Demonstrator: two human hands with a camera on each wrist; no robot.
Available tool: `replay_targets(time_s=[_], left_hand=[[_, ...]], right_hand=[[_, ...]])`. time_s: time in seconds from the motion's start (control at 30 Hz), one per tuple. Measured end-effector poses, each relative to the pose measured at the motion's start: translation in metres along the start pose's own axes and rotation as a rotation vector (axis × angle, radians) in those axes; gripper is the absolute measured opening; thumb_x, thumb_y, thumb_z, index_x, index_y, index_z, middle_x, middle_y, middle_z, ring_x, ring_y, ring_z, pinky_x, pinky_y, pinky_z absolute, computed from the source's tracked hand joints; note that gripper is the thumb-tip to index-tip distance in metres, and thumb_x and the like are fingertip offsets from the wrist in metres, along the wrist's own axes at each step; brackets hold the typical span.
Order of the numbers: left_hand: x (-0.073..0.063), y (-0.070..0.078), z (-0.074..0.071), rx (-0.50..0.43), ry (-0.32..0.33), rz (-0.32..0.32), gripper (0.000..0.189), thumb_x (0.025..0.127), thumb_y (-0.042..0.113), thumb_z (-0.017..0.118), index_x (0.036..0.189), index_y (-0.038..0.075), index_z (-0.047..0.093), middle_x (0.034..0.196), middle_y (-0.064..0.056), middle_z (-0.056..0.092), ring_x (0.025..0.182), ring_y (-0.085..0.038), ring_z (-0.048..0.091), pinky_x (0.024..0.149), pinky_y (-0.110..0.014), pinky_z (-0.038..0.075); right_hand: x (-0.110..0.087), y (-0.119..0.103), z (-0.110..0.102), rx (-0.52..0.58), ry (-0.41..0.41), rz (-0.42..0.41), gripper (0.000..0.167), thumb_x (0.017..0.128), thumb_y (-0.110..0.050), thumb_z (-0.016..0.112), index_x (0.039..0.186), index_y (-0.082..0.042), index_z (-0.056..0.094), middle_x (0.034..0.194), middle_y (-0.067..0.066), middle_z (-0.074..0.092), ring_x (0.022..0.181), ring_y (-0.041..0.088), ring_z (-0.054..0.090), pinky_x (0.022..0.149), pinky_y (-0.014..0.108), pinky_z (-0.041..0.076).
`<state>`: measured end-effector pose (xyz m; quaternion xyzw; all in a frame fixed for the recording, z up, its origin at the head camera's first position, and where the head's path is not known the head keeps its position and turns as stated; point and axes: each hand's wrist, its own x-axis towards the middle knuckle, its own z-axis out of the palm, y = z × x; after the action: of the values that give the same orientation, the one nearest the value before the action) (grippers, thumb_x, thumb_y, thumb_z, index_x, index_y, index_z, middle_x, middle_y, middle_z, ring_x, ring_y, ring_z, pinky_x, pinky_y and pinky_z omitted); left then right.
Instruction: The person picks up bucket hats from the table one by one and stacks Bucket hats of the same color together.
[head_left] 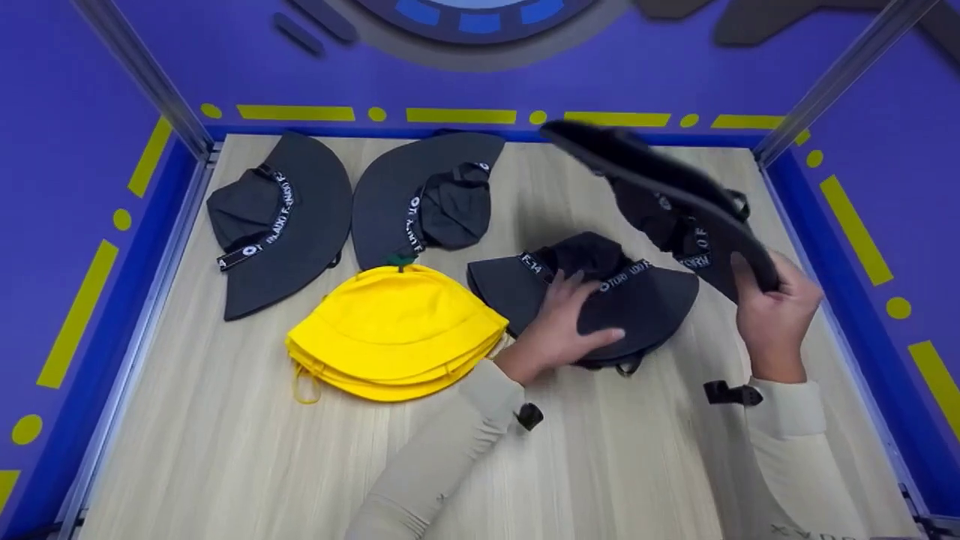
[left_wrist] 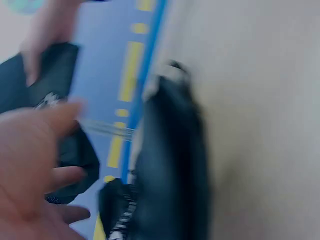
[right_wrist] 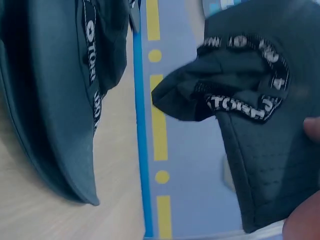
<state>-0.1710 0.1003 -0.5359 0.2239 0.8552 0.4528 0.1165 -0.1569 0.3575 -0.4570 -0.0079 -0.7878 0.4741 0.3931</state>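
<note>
My right hand [head_left: 780, 315] pinches the brim of a black bucket hat [head_left: 675, 172] between thumb and fingers, holding it tilted above the table's right side. A lettered band runs round its crown, seen in the right wrist view on the same black hat [right_wrist: 270, 165]. My left hand [head_left: 559, 319] has its fingers spread over a black hat stack [head_left: 652, 304] at centre right; layered brims show there. Whether the left fingers touch the top hat cannot be told. In the blurred left wrist view, the left hand [left_wrist: 30, 175] appears beside the stack's dark brim [left_wrist: 170, 165].
A stack of yellow bucket hats [head_left: 397, 330] with cords lies left of my left hand. Behind it are two black hats, one at far left [head_left: 307, 217] and one at back centre [head_left: 390, 187]. Blue-purple panels [head_left: 465, 90] wall the wooden table [head_left: 225, 450] at back and sides.
</note>
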Motion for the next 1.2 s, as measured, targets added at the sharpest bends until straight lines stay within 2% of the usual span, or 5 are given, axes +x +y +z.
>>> replay_targets(time_s=[0.2, 0.4, 0.7, 0.93, 1.2], left_hand=[[-0.006, 0.005, -0.046, -1.163, 0.034, 0.059, 0.104, 0.08, 0.064, 0.077, 0.153, 0.001, 0.039, 0.148, -0.016, 0.056, 0.141, -0.032, 0.05, 0.121, -0.047, 0.037], [-0.016, 0.006, -0.085, -1.715, 0.06, -0.056, 0.104, 0.066, 0.082, 0.075, 0.143, 0.016, 0.051, 0.127, 0.001, 0.065, 0.113, -0.015, 0.064, 0.105, -0.032, 0.051], [-0.026, 0.001, -0.096, -1.73, 0.192, -0.183, 0.043, 0.109, 0.016, 0.042, 0.151, 0.005, 0.038, 0.139, -0.006, 0.056, 0.123, -0.018, 0.06, 0.112, -0.035, 0.048], [-0.031, 0.002, -0.087, -1.66, 0.256, -0.117, 0.046, 0.108, 0.011, 0.042, 0.153, 0.005, 0.035, 0.15, -0.009, 0.049, 0.133, -0.022, 0.052, 0.121, -0.041, 0.038], [-0.034, 0.0, -0.085, -1.634, 0.277, -0.005, 0.048, 0.108, 0.011, 0.041, 0.155, 0.008, 0.03, 0.148, -0.007, 0.047, 0.134, -0.021, 0.049, 0.123, -0.04, 0.034]], right_hand=[[-0.014, -0.019, 0.003, 0.152, -0.075, -0.24, 0.015, 0.084, 0.011, 0.075, 0.098, 0.007, 0.078, 0.099, 0.014, 0.079, 0.097, 0.01, 0.075, 0.094, 0.024, 0.055], [-0.024, -0.027, 0.003, 0.262, -0.12, -0.41, 0.006, 0.089, 0.007, 0.072, 0.087, 0.009, 0.078, 0.098, 0.021, 0.078, 0.099, 0.024, 0.077, 0.096, 0.029, 0.057], [-0.023, -0.023, -0.001, 0.207, -0.164, -0.499, 0.016, 0.091, -0.014, 0.076, 0.081, -0.004, 0.082, 0.097, 0.014, 0.08, 0.118, 0.035, 0.068, 0.11, 0.044, 0.041], [-0.029, -0.023, 0.002, 0.169, 0.019, -0.201, 0.021, 0.091, 0.002, 0.072, 0.109, 0.01, 0.07, 0.131, 0.021, 0.068, 0.14, 0.035, 0.049, 0.12, 0.043, 0.035], [-0.029, -0.029, 0.005, 1.336, 0.005, 0.68, 0.042, 0.11, -0.026, 0.048, 0.145, -0.004, 0.046, 0.139, 0.016, 0.057, 0.123, 0.027, 0.061, 0.103, 0.037, 0.054]])
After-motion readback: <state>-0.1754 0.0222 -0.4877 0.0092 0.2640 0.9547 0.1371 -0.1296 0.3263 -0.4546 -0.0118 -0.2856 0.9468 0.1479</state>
